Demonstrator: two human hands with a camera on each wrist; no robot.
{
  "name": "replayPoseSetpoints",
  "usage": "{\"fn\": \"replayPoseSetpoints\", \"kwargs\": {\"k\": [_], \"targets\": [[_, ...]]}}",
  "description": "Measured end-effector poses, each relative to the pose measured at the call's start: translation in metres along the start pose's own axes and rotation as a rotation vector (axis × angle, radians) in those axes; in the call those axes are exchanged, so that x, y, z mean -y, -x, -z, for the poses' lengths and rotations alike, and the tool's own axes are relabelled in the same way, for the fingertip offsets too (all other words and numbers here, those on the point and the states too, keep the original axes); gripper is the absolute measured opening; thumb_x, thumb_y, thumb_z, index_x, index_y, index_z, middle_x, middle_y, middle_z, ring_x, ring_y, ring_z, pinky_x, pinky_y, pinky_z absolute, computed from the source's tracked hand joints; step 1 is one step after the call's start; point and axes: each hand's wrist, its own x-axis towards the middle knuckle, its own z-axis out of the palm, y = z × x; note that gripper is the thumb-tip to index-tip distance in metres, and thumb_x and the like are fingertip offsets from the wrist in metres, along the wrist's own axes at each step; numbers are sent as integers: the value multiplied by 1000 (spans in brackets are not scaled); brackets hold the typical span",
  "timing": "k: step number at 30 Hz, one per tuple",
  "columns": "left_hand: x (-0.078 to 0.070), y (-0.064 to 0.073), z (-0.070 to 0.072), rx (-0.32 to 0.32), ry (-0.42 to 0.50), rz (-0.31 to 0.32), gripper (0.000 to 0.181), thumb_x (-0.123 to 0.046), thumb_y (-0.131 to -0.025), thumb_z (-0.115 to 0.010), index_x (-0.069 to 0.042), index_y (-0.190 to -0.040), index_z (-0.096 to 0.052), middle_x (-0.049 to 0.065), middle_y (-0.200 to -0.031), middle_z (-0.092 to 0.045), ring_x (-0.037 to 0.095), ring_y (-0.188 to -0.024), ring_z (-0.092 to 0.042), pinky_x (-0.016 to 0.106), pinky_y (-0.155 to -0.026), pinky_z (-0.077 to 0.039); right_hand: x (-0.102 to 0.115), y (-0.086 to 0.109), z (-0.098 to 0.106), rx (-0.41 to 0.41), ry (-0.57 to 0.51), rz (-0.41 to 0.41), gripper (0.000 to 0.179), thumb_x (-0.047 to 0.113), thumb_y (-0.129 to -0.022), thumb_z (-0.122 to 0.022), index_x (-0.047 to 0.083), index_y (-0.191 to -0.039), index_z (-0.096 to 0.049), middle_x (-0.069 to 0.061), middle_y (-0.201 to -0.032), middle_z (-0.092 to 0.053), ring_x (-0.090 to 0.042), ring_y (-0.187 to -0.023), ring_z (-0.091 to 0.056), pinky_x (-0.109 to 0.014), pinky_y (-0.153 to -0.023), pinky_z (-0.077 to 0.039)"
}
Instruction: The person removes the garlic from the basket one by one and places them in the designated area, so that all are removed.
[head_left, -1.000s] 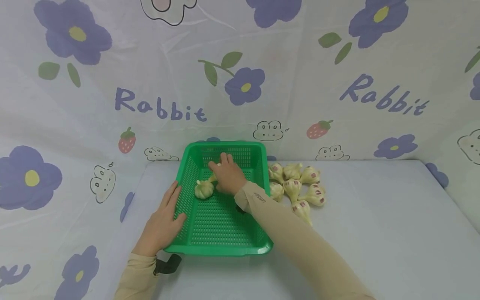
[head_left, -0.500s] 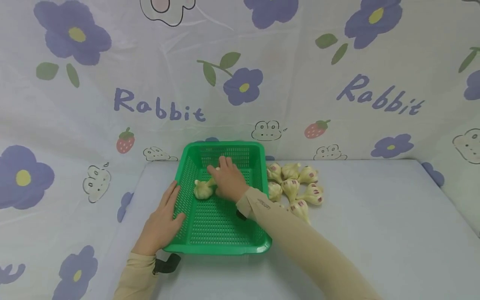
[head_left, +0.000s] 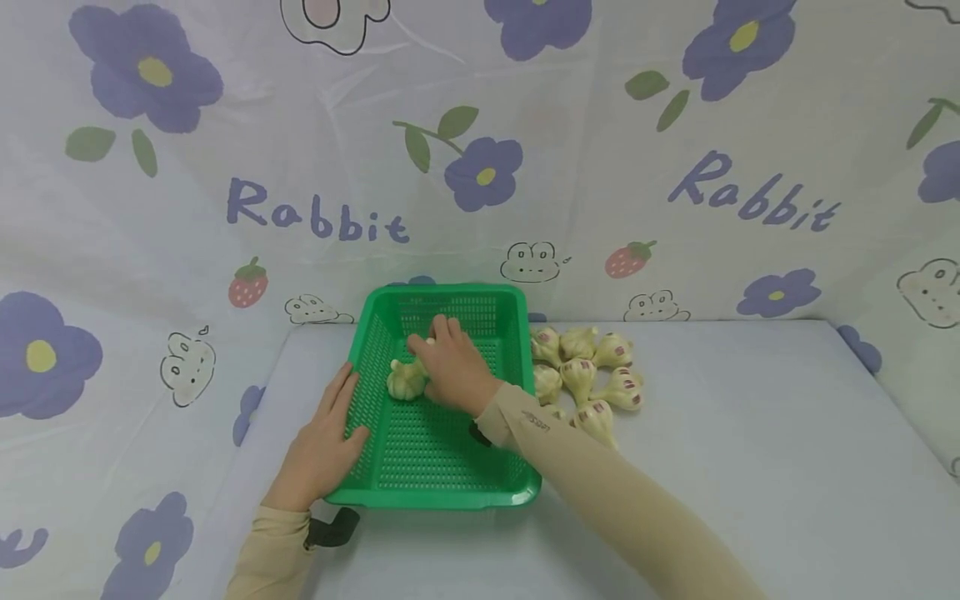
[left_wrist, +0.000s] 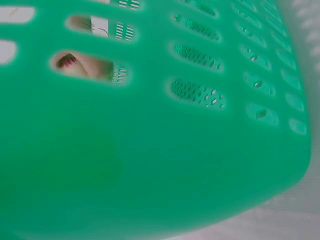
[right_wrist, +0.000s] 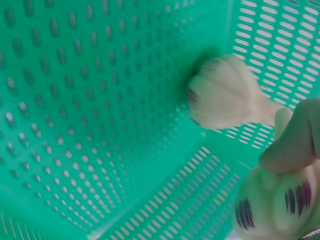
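A green perforated plastic basket [head_left: 457,501] stands on the white table. My left hand [head_left: 318,454] rests along its left rim with fingers extended. Reaching inside, my right hand [head_left: 456,368] grips a garlic bulb [right_wrist: 272,202], mostly hidden by that hand in the head view. The right wrist view shows a fingertip [right_wrist: 296,142] pressed over this purple-streaked bulb. Just left of the right hand, another garlic bulb [head_left: 406,382] lies in the basket near its left wall. The left wrist view is filled by the basket's outer wall [left_wrist: 125,165], with slivers of its contents through the slots.
Several garlic bulbs [head_left: 579,379] with purple marks lie bunched on the table right against the basket's right side. White table surface [head_left: 735,433] spreads to their right. Behind the basket rises a flower-printed cloth [head_left: 315,150].
The head view has drifted slightly. My right hand has moved a little down and toward me inside the basket. My left hand stays at the rim.
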Motion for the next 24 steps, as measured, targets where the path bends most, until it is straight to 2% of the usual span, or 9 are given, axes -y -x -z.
{"fn": "replayPoseSetpoints", "kwargs": {"k": [10, 19, 24], "targets": [[0, 1, 2, 2, 8, -8, 77, -16, -99, -53, -7, -167, -19, 8, -176, -12, 39, -127, -58, 60, -91, -54, -2, 18, 26, -81, -91, 30, 46, 1, -82, -76, 12, -124, -63, -18, -114, -50, -28, -95, -39, -37, -80, -41], [1, 0, 0, -3, 4, -9, 77, -16, -99, -53, -7, -167, -20, 8, -176, -13, 39, -121, -60, 57, -84, -56, -3, 45, 46, -110, -206, 14, 46, -5, -79, -71, 9, -122, -62, -18, -113, -47, -29, -94, -36, -39, -79, -36], [1, 0, 0, -1, 6, -4, 77, -16, -98, -53, -7, -167, -20, 7, -176, -12, 38, -119, -61, 56, -81, -56, -10, 62, 56, -133, -254, -17, 47, -6, -78, -69, 11, -122, -63, -19, -117, -48, -31, -97, -39, -40, -80, -38]]}}
